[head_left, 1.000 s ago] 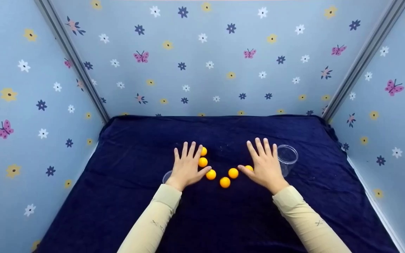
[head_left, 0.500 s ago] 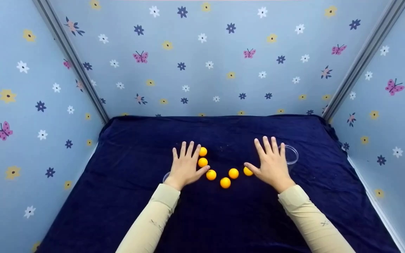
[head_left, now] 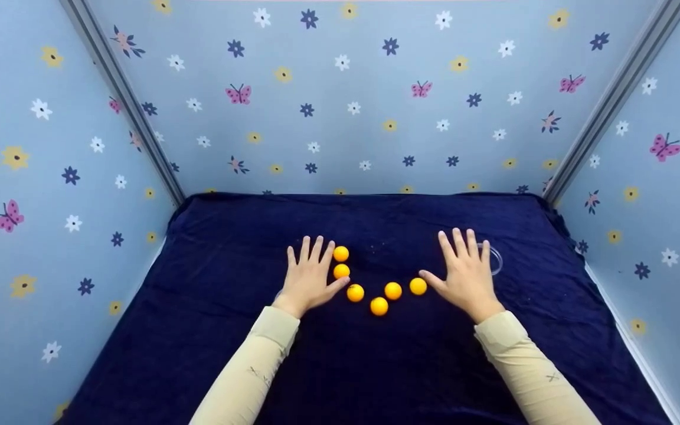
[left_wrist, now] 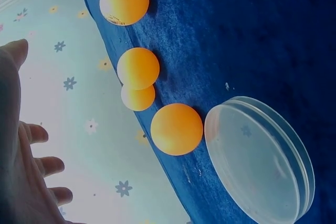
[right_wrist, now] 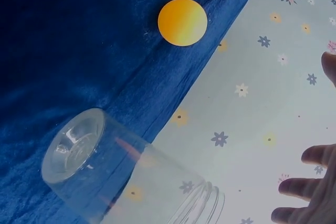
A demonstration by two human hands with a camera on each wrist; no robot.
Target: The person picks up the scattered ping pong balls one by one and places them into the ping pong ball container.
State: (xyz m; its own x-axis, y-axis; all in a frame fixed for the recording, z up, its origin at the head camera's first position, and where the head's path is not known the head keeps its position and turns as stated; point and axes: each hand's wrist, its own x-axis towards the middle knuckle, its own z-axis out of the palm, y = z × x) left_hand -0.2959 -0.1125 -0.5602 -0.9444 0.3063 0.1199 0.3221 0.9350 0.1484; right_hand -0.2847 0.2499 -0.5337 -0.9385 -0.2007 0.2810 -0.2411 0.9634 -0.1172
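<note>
Several orange ping-pong balls (head_left: 379, 306) lie in a bent row on the dark blue cloth between the two hands. My left hand (head_left: 310, 277) hovers palm down left of the row, fingers spread, holding nothing. Its thumb overlaps a ball (head_left: 342, 271) in the head view; contact cannot be told. To the right, my right hand (head_left: 465, 280) has its fingers spread and holds nothing, its thumb tip near the end ball (head_left: 418, 286). A clear jar (right_wrist: 126, 171) stands upright with its threaded mouth uncovered, mostly hidden behind the right hand in the head view.
A clear round lid (left_wrist: 252, 161) lies near a ball in the left wrist view, mostly hidden by the left wrist from above. Dark blue cloth (head_left: 375, 372) covers the table. Flower-patterned walls (head_left: 363, 88) enclose its back and sides.
My right hand has moved right, uncovering the end ball and covering more of the jar. The left hand has shifted slightly left. The balls stay in place.
</note>
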